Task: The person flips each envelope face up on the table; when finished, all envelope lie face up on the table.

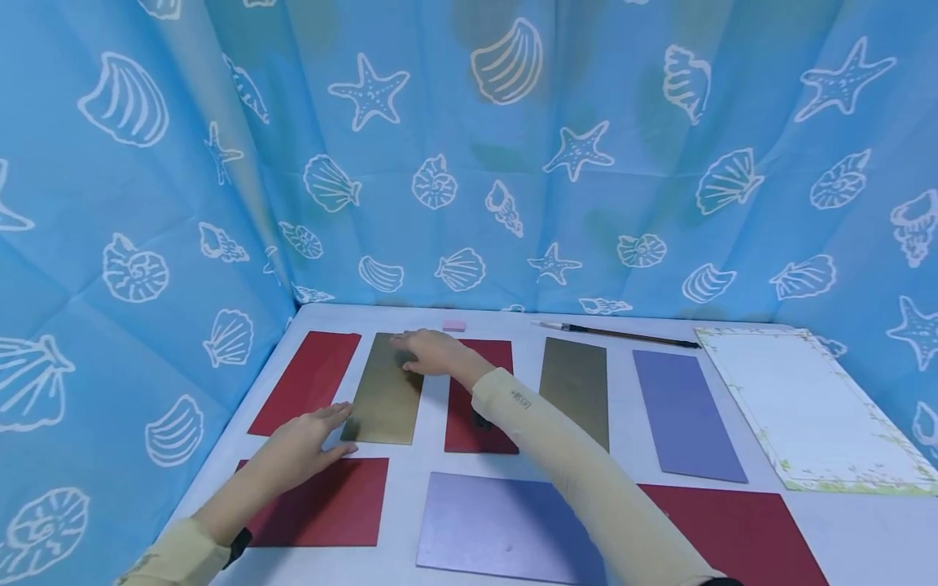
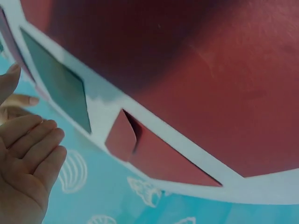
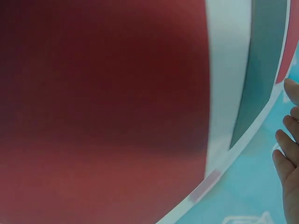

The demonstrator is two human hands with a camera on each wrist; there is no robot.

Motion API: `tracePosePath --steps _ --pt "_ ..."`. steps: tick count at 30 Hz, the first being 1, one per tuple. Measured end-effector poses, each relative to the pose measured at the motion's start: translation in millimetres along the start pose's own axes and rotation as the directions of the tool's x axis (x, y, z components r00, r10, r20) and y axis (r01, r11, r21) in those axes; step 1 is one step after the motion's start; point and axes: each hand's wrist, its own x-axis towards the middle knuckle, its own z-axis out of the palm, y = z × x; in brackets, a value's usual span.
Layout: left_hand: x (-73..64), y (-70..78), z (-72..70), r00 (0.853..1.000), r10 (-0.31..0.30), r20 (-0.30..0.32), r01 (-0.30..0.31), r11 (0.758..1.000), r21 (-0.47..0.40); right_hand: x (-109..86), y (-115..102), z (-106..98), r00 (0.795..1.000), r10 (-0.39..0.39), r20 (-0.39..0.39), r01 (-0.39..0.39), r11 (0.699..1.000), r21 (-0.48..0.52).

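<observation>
In the head view, a gold rectangular card point(image 1: 384, 399) lies on the white table between my two hands. My left hand point(image 1: 308, 443) is at its near left corner, fingers extended and thumb apart, over a red card point(image 1: 352, 505) laid crosswise. At the gold card's far edge is my right hand point(image 1: 436, 352), its fingertips over the card; firm contact cannot be told. Neither hand grips anything. The left wrist view shows the left palm point(image 2: 30, 163) with fingers fairly straight. In the right wrist view, the right hand point(image 3: 289, 149) has spread, relaxed fingers.
Beside the gold card lie red cards point(image 1: 308, 382) point(image 1: 479, 431), another gold card point(image 1: 575, 387) and purple cards point(image 1: 689, 415) point(image 1: 498, 521). A pink eraser-like block point(image 1: 454, 325), a brush point(image 1: 623, 334) and a bordered white sheet point(image 1: 813, 407) lie farther back. Blue shell-patterned curtain point(image 1: 440, 122) surrounds the table.
</observation>
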Motion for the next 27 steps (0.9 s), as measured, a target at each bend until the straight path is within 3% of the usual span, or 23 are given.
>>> tracePosePath --steps 13,27 --pt "13.3 6.2 17.4 0.998 0.051 0.027 -0.054 0.99 0.132 0.6 34 2 0.982 0.179 0.066 -0.178 0.984 -0.013" --pt "18.2 -6.8 24.6 0.998 0.005 0.06 -0.014 0.986 0.167 2.9 41 12 0.971 0.226 0.078 -0.226 0.974 -0.01"
